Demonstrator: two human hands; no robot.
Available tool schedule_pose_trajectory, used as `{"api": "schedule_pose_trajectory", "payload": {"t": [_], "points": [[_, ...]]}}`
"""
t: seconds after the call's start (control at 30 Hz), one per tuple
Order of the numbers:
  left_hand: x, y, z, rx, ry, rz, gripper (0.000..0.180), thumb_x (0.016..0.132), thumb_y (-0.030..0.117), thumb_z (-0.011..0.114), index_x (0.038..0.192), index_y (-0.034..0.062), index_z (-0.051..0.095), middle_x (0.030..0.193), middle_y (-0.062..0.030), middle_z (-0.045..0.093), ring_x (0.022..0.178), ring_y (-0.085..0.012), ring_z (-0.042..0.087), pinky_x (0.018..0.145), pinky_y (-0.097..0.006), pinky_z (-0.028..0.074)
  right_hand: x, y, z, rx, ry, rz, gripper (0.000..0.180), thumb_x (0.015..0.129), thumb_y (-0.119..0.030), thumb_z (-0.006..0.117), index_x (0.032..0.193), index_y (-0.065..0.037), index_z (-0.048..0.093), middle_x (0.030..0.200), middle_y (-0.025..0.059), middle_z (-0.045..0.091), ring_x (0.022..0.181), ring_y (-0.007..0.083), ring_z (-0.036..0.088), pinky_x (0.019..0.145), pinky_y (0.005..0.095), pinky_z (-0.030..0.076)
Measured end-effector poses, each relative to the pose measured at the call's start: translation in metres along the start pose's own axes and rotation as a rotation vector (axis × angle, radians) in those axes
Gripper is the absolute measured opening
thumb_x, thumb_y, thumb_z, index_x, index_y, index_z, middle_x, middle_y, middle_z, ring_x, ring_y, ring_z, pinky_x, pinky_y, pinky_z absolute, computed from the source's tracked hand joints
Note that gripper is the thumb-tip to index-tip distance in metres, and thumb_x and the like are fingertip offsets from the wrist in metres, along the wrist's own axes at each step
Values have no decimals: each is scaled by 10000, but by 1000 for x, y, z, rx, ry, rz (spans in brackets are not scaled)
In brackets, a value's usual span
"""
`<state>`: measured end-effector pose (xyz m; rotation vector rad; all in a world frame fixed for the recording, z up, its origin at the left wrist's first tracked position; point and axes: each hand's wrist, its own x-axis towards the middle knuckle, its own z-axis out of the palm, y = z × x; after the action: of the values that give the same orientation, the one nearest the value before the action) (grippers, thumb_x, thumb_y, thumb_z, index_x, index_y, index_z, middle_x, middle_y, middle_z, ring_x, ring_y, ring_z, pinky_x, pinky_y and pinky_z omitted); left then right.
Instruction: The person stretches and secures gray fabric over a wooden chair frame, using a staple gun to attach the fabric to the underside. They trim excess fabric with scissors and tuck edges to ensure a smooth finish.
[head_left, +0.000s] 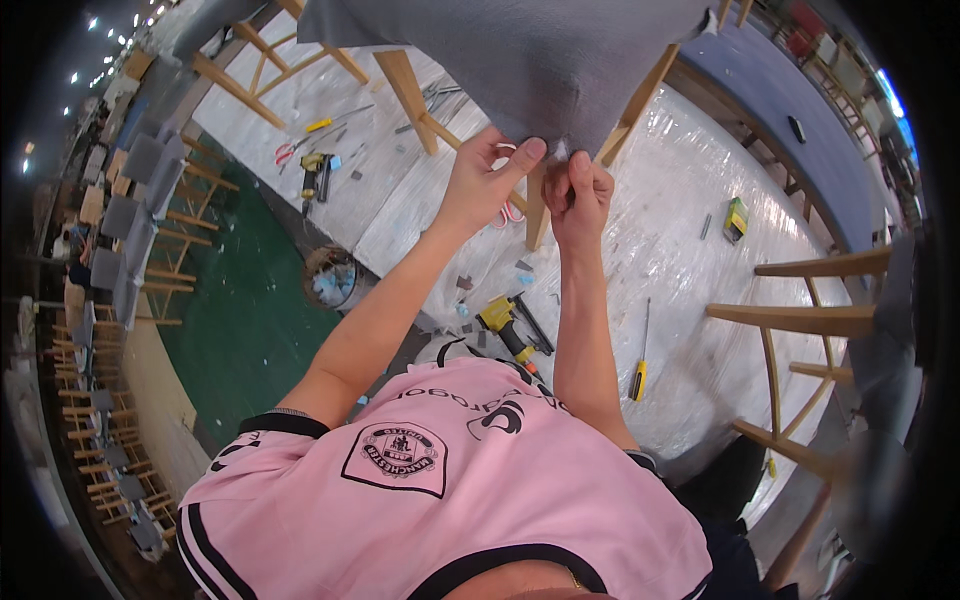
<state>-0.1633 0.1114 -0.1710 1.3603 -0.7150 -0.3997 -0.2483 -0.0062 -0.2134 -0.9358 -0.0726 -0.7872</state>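
Observation:
Grey fabric (560, 70) covers a chair seat in front of me and hangs to a corner over a light wooden chair leg (537, 212). My left hand (490, 180) is closed, pinching the fabric edge just left of that corner between thumb and fingers. On the corner's right side, my right hand (580, 196) is closed too, its thumb and curled fingers on the fabric edge. A small pale patch shows on the cloth between the hands. Behind the leg lie red-handled scissors (508, 213), partly hidden.
A plastic-wrapped tabletop (680, 270) holds a yellow-black staple gun (508, 322), a yellow-handled screwdriver (640, 378), a small green-yellow box (735, 220) and another staple gun (316, 178). A scrap bin (333, 278) stands at its left edge. Wooden chair legs (800, 318) jut in at right.

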Motion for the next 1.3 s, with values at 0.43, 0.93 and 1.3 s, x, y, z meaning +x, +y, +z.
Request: {"api": "schedule_pose_trajectory", "payload": {"t": [0.43,0.93,1.3], "points": [[60,-20,31,-207,-215,86,820,816,442,883,1365,-52,526,1315,-111,593,1245,-220,549,1076,-339,419,10,-94,5,-928,32,202,560,1064,-460,561,799,14,697,647,21,610,597,93,559,560,270,445],[56,-40,43,-249,-305,-75,772,887,394,821,1443,-18,479,1426,-125,552,1325,-190,515,1070,-334,440,101,-87,141,-2434,-77,-557,728,937,-421,658,1429,85,481,1435,253,535,1357,386,493,1146,481,364],[55,-70,21,-215,-335,51,710,951,414,744,1454,1,461,1434,-97,557,1310,-189,526,1093,-347,423,159,-14,209,-2487,-130,-463,750,894,-463,694,1507,-74,505,1526,120,524,1397,348,485,1113,682,315]]}}
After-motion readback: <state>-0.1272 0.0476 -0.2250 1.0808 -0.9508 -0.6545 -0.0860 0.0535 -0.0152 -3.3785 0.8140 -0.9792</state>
